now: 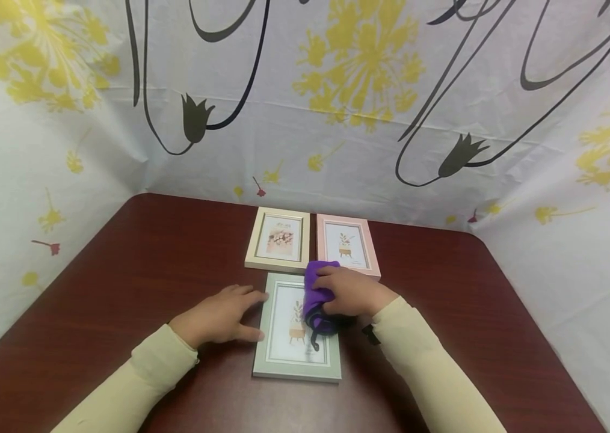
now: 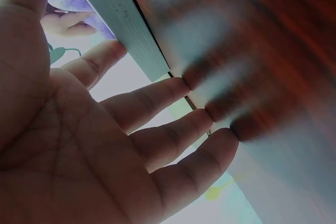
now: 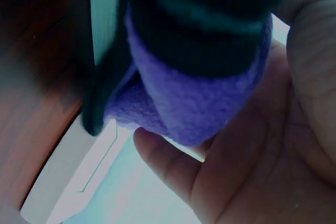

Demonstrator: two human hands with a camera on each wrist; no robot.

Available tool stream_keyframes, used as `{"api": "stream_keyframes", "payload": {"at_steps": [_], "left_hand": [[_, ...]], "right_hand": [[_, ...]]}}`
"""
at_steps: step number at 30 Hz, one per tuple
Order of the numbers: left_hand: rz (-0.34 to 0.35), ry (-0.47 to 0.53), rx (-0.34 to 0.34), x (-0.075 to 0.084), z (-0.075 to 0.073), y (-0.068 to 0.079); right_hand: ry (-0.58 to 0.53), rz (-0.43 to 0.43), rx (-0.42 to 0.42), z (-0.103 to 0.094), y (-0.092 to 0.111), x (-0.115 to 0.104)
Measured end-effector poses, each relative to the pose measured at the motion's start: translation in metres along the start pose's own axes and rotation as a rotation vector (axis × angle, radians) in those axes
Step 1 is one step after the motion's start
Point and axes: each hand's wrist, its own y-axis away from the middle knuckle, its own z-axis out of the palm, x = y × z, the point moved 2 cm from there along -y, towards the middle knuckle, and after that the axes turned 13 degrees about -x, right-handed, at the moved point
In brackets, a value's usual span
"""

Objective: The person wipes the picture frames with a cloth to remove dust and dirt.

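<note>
A green picture frame lies face up on the dark red-brown table, with a potted plant print behind its pane. My left hand is at its left edge, thumb and a fingertip against the rim; in the left wrist view the fingers are spread and fairly straight. My right hand grips a bunched purple cloth with a dark edging, over the upper right part of that frame. In the right wrist view the cloth hides part of the fingers.
Behind the green frame lie a cream picture frame and a pink picture frame, side by side. The table has rounded far corners. A white sheet with yellow and dark flower prints surrounds it at the back and sides.
</note>
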Motion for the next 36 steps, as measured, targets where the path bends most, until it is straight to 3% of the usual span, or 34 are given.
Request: {"api": "stream_keyframes", "payload": {"at_steps": [8,16,23,36], "left_hand": [[-0.025,0.009,-0.012,0.0,-0.001,0.002],[-0.037,-0.005,-0.023,-0.002,0.001,0.001],[-0.022,-0.013,-0.022,-0.002,0.0,0.0],[0.005,-0.016,-0.001,-0.003,0.0,-0.002]], "right_hand": [[-0.002,0.021,0.017,0.006,-0.003,-0.003],[0.054,-0.046,0.005,0.006,-0.022,-0.023],[0.104,-0.054,-0.028,-0.001,-0.035,-0.037],[0.07,0.027,0.021,0.001,-0.022,-0.025]]}}
